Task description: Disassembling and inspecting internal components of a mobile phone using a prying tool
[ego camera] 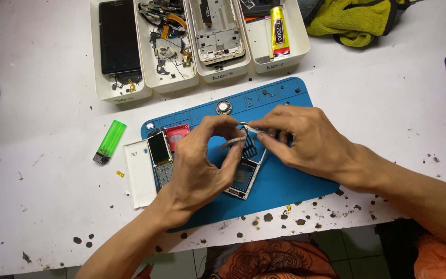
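My left hand (pixel 202 165) and my right hand (pixel 300 137) meet above a blue work mat (pixel 285 183). Between their fingertips they pinch a small thin pale part (pixel 249 127), with a curved pale strip (pixel 232 141) at my left fingers. Under the hands lies a white phone frame (pixel 243 178) with a black keypad grid. To the left on the mat are a phone board with a dark screen (pixel 159 150), a red part (pixel 177 135) and a white back cover (pixel 139 173).
A green lighter (pixel 109 141) lies left of the mat. Several white trays (pixel 202 72) at the back hold a black phone, flex cables, a phone frame and a yellow glue tube (pixel 279 31). A round speaker (pixel 224 107) sits on the mat's top edge. Yellow-green cloth (pixel 352 20) lies back right.
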